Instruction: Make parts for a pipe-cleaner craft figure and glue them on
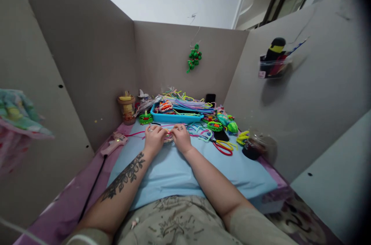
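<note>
My left hand and my right hand meet over the blue-covered table, fingers closed on a small pipe-cleaner piece. It looks pale and multicoloured, and the fingers hide much of it. A pink pipe cleaner sticks out to the left of my left hand. Loose blue and pink pipe cleaners lie just right of my right hand. Beyond both hands stands a blue tray heaped with pipe cleaners in many colours.
A pink glue gun lies at left, its black cord running forward. Red-handled scissors are on the right, near a dark cup. Green pipe-cleaner figures flank the tray. A lidded drink cup stands back left. Grey panels enclose the table.
</note>
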Tool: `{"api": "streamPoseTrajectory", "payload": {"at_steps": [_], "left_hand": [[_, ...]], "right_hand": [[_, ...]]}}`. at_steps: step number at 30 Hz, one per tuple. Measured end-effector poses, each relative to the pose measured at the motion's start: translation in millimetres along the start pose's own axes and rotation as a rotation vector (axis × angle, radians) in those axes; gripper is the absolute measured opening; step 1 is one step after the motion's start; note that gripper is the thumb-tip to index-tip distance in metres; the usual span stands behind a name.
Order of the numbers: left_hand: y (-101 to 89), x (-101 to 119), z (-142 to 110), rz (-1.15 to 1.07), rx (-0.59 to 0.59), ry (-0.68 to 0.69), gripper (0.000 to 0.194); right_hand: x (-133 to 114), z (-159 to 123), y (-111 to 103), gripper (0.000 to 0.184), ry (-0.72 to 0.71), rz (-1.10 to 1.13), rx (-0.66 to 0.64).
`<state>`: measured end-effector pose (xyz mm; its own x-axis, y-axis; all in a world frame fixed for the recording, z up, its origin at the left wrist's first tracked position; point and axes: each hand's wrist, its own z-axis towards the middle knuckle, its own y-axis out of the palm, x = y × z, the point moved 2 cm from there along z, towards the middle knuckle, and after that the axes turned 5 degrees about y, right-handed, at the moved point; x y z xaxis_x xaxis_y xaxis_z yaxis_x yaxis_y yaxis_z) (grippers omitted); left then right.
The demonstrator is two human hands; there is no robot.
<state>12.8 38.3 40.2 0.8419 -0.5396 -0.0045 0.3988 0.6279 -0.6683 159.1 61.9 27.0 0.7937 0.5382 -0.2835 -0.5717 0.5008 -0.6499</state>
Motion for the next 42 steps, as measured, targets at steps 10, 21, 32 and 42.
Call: {"api": "streamPoseTrajectory", "payload": {"at_steps": [10, 21, 32, 42], "left_hand": [[8.8, -4.4, 1.5, -0.144, 0.068, -0.035, 0.017], [7.5, 5.5, -1.2, -0.319, 0.167, -0.075, 0.018], [8.0, -15.2, -4.8, -0.12, 0.11, -0.143, 0.018], [3.4, -2.9, -3.2, -0.033, 0.024, 0.019, 0.016]], "right_hand": [[3.6, 5.0, -2.7, 0.014, 0.237, 0.448, 0.131], [-9.0, 1.4, 31.1, 0.032, 0.802, 1.672, -0.174], [12.2, 6.8, -6.2, 0.019, 0.263, 0.672, 0.075], [5.7, -0.3, -3.2, 0.015, -0.001, 0.215, 0.002]]}}
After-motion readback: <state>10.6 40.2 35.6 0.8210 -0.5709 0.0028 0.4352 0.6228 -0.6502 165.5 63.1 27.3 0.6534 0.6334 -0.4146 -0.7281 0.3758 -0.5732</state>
